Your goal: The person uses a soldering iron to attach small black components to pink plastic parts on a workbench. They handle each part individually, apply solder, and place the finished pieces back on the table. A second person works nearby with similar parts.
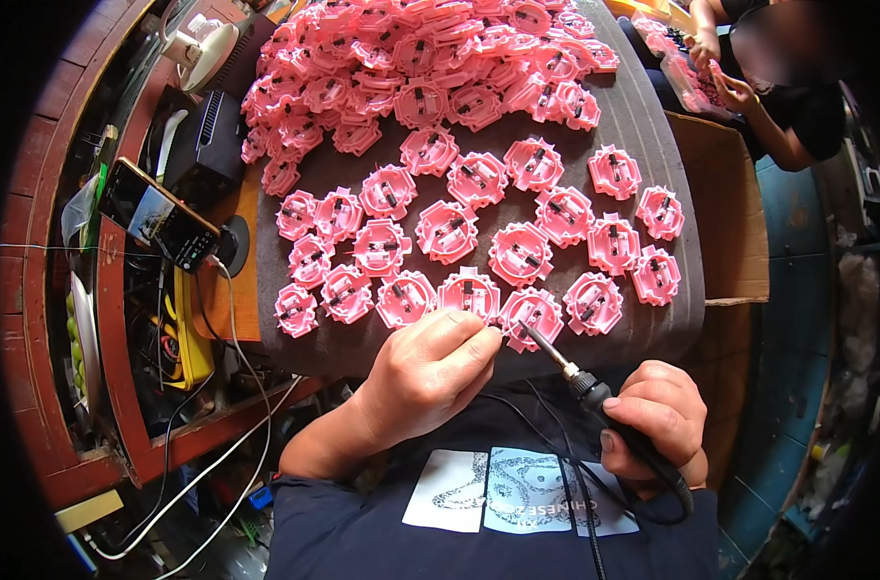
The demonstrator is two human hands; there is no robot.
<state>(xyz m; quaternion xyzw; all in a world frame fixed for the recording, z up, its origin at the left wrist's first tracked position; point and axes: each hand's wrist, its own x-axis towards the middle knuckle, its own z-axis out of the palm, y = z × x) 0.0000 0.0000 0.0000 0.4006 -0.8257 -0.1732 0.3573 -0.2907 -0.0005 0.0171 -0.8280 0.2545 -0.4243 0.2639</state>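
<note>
At a mat [638,126], right hand [660,418] grips soldering iron [583,384]; left hand [430,369] pinches perhaps wire [508,331].

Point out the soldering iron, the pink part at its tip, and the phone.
Soldering iron [589,387]: head view, on the black collar at the front of its handle.
Pink part [547,314]: head view, on its round interior, right of centre.
Phone [159,215]: head view, on its screen.
</note>
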